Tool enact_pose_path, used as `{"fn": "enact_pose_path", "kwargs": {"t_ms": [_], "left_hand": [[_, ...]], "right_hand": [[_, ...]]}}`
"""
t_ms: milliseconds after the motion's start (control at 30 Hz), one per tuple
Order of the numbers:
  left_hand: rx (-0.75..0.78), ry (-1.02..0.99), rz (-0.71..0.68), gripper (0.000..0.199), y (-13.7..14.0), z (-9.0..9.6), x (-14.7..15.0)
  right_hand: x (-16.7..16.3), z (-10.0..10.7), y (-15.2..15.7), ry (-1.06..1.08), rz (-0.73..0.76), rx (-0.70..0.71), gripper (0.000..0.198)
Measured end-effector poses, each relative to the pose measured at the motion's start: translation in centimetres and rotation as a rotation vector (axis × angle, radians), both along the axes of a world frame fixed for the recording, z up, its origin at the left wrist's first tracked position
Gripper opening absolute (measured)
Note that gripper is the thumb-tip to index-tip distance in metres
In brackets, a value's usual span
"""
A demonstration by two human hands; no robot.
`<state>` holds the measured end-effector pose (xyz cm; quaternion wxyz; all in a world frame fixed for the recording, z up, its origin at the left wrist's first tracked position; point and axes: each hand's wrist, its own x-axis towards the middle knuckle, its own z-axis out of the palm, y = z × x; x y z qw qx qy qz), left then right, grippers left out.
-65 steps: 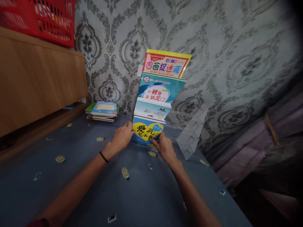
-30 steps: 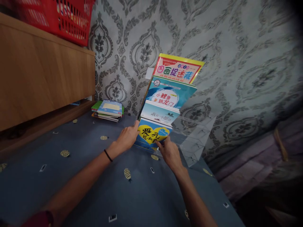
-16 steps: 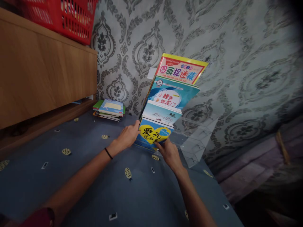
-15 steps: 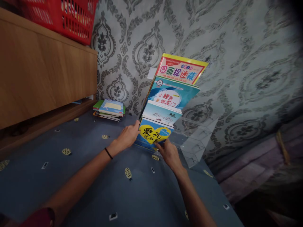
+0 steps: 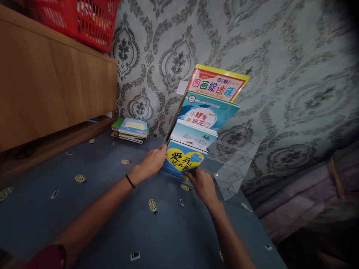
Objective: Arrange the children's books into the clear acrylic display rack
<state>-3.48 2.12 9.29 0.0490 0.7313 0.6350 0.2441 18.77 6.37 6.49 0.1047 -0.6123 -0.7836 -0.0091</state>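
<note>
Both hands on the books, middle of the frame! The left hand (image 5: pixel 153 160) is curled nearly closed at the left edge of the blue-and-yellow book (image 5: pixel 182 158), fingertips up near its top corner. Over at the lower right corner, here's the right hand (image 5: pixel 204 183), thumb on the front cover, the other fingers folded in at the side, so that's a narrow, partly closed grip. Whether either hand also has hold of the clear stand, I cannot tell from here.

That blue-and-yellow book is the front one, lowest in a stepped row leaning back. Right behind it comes a pale blue book (image 5: pixel 193 135), then a teal book (image 5: pixel 209 112) with a white oval, and rising highest, the red book (image 5: pixel 218 84) with its bright yellow top edge. A small white piece (image 5: pixel 182 87) pokes out at the upper left of the row. To the right, the see-through side of the clear stand (image 5: pixel 238 168) slants up from the bench (image 5: pixel 112 220), all blue with pineapples.

Left of centre, well apart from the hands, a pile of books (image 5: pixel 131 130) lies flat by the patterned wall (image 5: pixel 280 56). Upper left, a red basket (image 5: pixel 75 22) sits on a wooden cabinet (image 5: pixel 56 86). A black band (image 5: pixel 130 181) circles the left wrist.
</note>
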Motion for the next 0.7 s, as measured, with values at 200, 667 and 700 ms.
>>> {"fn": "enact_pose_path", "kwargs": {"t_ms": [200,667,700], "left_hand": [[0.019,-0.014,-0.005,0.02,0.2,-0.4,0.0],[0.017,0.005,0.016,0.017,0.4,-0.4,-0.3],[0.015,-0.015,0.001,0.018,0.5,-0.3,-0.5]], "right_hand": [[-0.3,0.4,-0.2,-0.01,-0.012,-0.018,0.021],[0.8,-0.4,1.0,0.121,0.031,-0.014,0.02],[1.0,-0.4,1.1,0.145,0.04,-0.026,0.021]]}}
